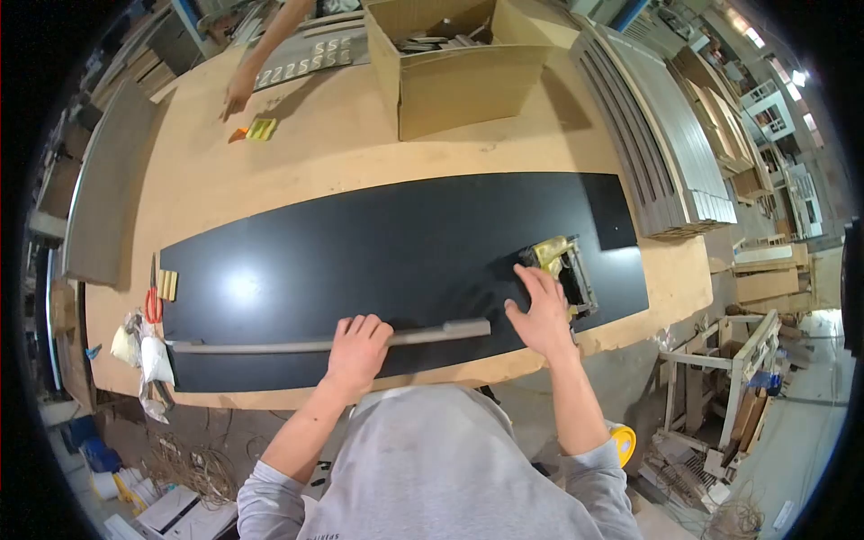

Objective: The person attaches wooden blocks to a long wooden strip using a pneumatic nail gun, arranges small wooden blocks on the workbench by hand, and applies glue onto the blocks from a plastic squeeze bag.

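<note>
A long black panel [378, 243] lies across the worktable in front of me. Along its near edge runs a narrow grey strip [261, 347], with a short thicker piece at its right end. My left hand [358, 353] is closed over the strip near its middle, pressing it against the panel. On the panel's right part lies a yellow and black nail gun [562, 270] with a metal magazine. Beside it, my right hand [542, 315] has its fingers spread; I cannot tell whether the fingertips touch the tool.
An open cardboard box [468, 90] stands at the back. Stacked grey boards [648, 126] line the right side. Red-handled scissors [154, 306], yellow strips [168, 285] and a plastic bag [156, 364] lie left. Another person's hand [238, 94] reaches near a yellow packet [262, 130].
</note>
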A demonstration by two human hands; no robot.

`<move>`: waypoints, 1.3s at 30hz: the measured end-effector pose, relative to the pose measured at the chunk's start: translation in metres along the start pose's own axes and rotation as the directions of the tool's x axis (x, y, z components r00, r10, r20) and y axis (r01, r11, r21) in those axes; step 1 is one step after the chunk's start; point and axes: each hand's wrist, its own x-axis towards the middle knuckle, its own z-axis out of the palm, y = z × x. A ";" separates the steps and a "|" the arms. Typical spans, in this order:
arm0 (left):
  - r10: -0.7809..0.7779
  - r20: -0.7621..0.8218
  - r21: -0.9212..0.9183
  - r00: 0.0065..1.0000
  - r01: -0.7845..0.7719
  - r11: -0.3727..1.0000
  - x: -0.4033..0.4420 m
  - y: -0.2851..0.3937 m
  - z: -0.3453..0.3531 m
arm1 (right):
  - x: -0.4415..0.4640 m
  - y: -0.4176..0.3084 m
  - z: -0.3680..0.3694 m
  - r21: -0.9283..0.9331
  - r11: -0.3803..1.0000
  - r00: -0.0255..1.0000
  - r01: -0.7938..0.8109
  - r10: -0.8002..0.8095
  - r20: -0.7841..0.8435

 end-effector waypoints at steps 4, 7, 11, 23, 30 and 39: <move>0.030 -0.122 -0.043 0.992 -0.036 0.998 -0.010 0.011 0.013 | -0.019 -0.003 0.021 0.073 0.989 0.980 0.133 -0.142 0.139; -0.069 -0.145 -0.159 0.987 0.045 0.986 -0.021 0.014 0.019 | -0.023 -0.005 0.038 0.090 0.986 0.968 0.142 -0.157 0.195; -0.220 -0.184 -0.308 0.958 0.156 0.939 -0.045 0.012 0.019 | -0.010 -0.007 0.055 0.057 0.973 0.953 0.225 -0.232 0.194; -0.742 0.370 -0.881 0.559 -0.043 -0.472 -0.102 -0.042 0.008 | -0.032 -0.043 0.008 -0.050 0.859 0.828 0.509 -0.504 -0.246; -0.777 0.346 -0.824 0.526 -0.226 -0.520 -0.085 -0.052 -0.008 | -0.046 -0.057 -0.007 -0.154 0.864 0.826 0.479 -0.503 -0.255; -0.632 0.173 -0.980 0.755 0.067 -0.188 -0.016 -0.003 -0.063 | -0.134 -0.037 0.025 0.047 0.978 0.969 0.203 -0.193 -0.157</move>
